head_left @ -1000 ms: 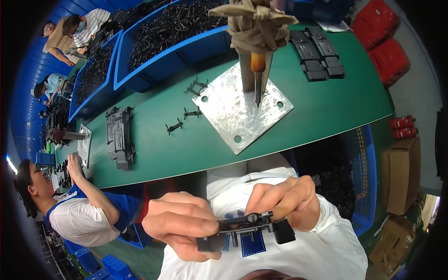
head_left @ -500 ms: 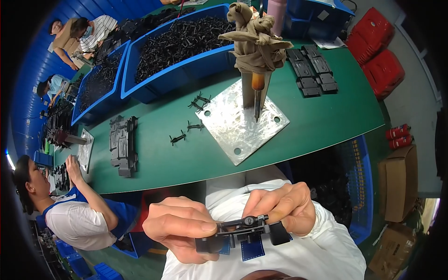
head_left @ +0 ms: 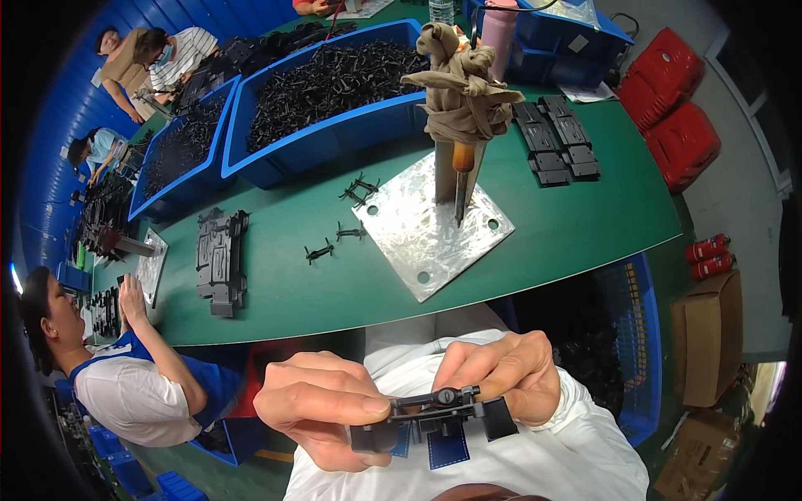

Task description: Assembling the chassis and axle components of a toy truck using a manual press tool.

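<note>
Above my lap, my left hand [head_left: 322, 409] and my right hand [head_left: 511, 376] hold a black plastic chassis part [head_left: 447, 415] between them. My left fingers and thumb clamp its left end. At the right end my right fingers are bent around it and cover its upper corner. A small dark bar with a round knob [head_left: 448, 397] lies along the top of the part. Beyond my hands, on the green table [head_left: 284, 296], several small black axle-like pieces [head_left: 319, 251] lie left of a square metal plate [head_left: 401, 250].
A cloth-wrapped post [head_left: 455, 92] with a pointed, wooden-handled tool [head_left: 462, 163] stands on the plate. Blue bins [head_left: 326, 134] of small black parts are behind. Black chassis parts lie at left [head_left: 221, 263] and right [head_left: 555, 138]. A co-worker [head_left: 134, 376] sits left; a blue crate [head_left: 647, 359] stands right.
My hands and the chassis part keep almost the same pose. The whole view has shifted slightly. The co-worker's hands at the left have come up closer together.
</note>
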A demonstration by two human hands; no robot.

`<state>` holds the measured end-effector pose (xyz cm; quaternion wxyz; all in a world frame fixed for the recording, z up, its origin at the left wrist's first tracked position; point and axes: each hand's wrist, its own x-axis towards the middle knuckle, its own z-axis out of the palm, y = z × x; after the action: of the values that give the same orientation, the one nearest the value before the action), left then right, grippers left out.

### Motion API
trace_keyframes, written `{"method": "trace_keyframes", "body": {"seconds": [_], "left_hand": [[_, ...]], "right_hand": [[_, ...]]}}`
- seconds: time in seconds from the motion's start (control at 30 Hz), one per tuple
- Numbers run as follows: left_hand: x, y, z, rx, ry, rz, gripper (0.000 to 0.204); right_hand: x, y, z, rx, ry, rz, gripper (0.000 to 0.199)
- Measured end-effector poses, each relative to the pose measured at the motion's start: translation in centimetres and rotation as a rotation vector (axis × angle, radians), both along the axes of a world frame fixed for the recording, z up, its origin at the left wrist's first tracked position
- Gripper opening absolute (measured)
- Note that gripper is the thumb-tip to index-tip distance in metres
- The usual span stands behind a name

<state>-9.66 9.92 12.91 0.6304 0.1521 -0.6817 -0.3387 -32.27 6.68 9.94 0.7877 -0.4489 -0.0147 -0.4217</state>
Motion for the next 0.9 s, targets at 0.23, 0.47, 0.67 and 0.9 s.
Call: {"method": "trace_keyframes", "body": {"seconds": [0.23,0.47,0.67,0.9], "left_hand": [[0.14,-0.05,-0.10,-0.006,0.013,-0.006,0.046],[0.23,-0.09,-0.05,0.004,0.009,-0.008,0.046],[0.32,-0.28,-0.14,0.013,0.006,-0.034,0.047],[0.20,-0.49,-0.26,0.017,0.011,-0.024,0.047]], "right_hand": [[0.09,0.16,-0.05,0.019,0.014,-0.004,0.027],[0.22,-0.05,-0.01,0.009,0.019,-0.011,0.028],[0.21,-0.13,-0.01,0.020,0.011,-0.005,0.028],[0.23,-0.36,-0.12,0.018,0.011,-0.003,0.029]]}}
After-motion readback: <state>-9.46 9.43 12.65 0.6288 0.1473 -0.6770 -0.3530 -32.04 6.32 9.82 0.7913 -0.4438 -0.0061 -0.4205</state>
